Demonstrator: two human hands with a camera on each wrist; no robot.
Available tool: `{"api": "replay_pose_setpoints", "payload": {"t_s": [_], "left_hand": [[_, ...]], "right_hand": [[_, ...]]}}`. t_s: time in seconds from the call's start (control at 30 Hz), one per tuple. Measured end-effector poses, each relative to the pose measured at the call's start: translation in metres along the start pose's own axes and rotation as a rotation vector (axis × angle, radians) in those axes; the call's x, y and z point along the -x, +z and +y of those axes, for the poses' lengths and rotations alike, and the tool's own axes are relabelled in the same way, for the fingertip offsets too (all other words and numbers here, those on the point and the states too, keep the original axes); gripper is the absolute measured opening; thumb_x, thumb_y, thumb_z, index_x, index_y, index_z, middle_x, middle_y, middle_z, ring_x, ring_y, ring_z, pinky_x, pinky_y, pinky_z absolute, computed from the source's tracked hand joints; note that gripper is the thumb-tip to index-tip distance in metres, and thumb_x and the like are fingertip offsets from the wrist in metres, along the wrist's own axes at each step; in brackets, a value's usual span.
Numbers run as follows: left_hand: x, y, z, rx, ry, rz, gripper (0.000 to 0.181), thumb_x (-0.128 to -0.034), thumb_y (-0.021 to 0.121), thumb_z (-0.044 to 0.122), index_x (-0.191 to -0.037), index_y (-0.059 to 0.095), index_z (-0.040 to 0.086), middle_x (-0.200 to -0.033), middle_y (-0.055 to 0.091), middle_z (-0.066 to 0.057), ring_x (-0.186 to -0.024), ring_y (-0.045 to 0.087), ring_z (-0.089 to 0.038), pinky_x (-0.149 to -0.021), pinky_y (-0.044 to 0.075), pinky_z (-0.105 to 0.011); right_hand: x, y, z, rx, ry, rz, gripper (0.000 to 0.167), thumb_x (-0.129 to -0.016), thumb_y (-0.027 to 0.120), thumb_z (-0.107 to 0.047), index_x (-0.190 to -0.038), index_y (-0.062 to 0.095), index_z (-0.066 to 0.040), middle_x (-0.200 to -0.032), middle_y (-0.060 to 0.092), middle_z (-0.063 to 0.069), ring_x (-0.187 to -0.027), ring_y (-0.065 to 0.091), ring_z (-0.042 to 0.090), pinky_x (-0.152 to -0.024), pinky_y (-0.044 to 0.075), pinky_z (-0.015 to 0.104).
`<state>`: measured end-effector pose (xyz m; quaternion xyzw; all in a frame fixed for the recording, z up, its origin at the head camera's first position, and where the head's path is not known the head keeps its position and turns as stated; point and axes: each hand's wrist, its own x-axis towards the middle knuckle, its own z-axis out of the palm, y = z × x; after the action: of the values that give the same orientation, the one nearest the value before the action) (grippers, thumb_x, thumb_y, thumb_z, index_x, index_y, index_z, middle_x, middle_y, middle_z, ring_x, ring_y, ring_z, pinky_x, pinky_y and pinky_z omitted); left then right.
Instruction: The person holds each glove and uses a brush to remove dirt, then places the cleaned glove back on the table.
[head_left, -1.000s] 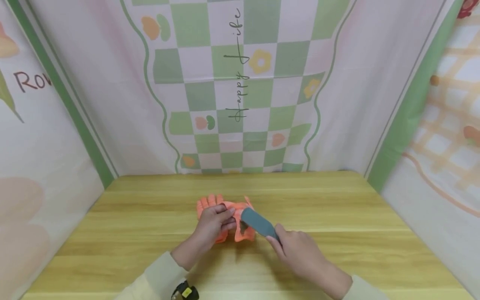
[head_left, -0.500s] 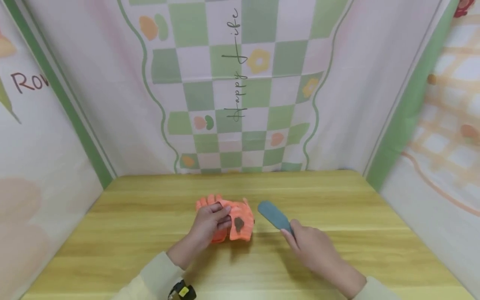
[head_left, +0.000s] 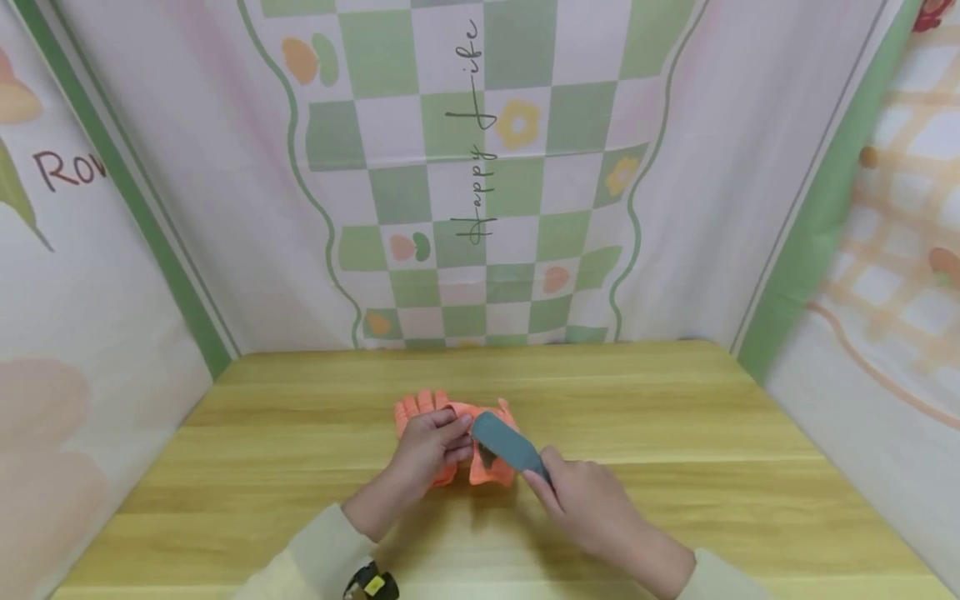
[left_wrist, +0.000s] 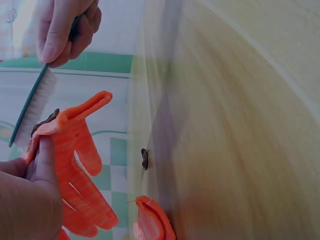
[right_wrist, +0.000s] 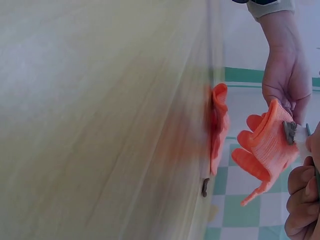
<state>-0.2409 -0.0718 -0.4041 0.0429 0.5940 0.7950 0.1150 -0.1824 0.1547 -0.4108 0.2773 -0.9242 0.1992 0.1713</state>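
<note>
My left hand pinches an orange knitted glove, holding it raised off the table, as the left wrist view shows. A dark brown lump sits on the glove's fabric. My right hand grips a teal brush with white bristles; the bristles are at the lump in the right wrist view. A second orange glove lies on the table behind and under my left hand, which partly hides it.
On the wooden table a small dark piece lies near the second glove, also visible in the right wrist view. Printed curtains stand behind and at both sides. A black and yellow device is by the left sleeve.
The brush lifted away to the right half a second ago, showing the dark lump, and is back over the held glove. My left hand keeps its pinch with only slight movement.
</note>
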Motion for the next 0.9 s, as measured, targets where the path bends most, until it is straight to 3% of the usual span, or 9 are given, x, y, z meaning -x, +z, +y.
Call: {"api": "replay_pose_setpoints", "payload": {"t_s": [0.07, 0.43, 0.73, 0.9], "left_hand": [[0.000, 0.001, 0.000, 0.002, -0.002, -0.002, 0.041, -0.0976, 0.059, 0.007, -0.065, 0.034, 0.010, -0.070, 0.053, -0.004, -0.062, 0.055, -0.009, -0.064, 0.056, -0.023], [-0.002, 0.002, -0.001, -0.020, -0.017, 0.011, 0.033, -0.0978, 0.058, 0.006, -0.068, 0.045, 0.007, -0.070, 0.052, -0.004, -0.063, 0.054, -0.010, -0.065, 0.057, -0.024], [-0.002, 0.003, 0.000, -0.005, -0.020, -0.011, 0.037, -0.0978, 0.058, 0.006, -0.068, 0.036, 0.008, -0.065, 0.044, -0.002, -0.061, 0.048, -0.010, -0.064, 0.055, -0.024], [-0.003, 0.003, 0.001, -0.018, -0.020, -0.017, 0.035, -0.0980, 0.058, 0.007, -0.068, 0.039, 0.007, -0.067, 0.048, -0.003, -0.062, 0.053, -0.011, -0.066, 0.057, -0.025]], "right_hand": [[0.001, 0.001, 0.000, 0.010, -0.002, 0.003, 0.025, -0.100, 0.056, -0.028, -0.081, 0.046, -0.015, -0.057, 0.033, -0.014, -0.045, 0.029, -0.001, -0.038, 0.028, 0.017], [0.004, -0.001, 0.006, 0.030, -0.015, 0.004, 0.024, -0.100, 0.057, -0.028, -0.082, 0.047, -0.015, -0.058, 0.033, -0.014, -0.045, 0.028, -0.002, -0.038, 0.028, 0.016], [0.008, -0.002, 0.011, 0.037, -0.007, 0.003, 0.024, -0.099, 0.058, -0.026, -0.081, 0.047, -0.015, -0.057, 0.033, -0.014, -0.044, 0.027, -0.002, -0.037, 0.027, 0.015], [0.011, -0.003, 0.015, 0.053, -0.027, 0.027, 0.023, -0.099, 0.059, -0.025, -0.082, 0.047, -0.015, -0.057, 0.031, -0.015, -0.045, 0.025, -0.003, -0.037, 0.025, 0.014]]}}
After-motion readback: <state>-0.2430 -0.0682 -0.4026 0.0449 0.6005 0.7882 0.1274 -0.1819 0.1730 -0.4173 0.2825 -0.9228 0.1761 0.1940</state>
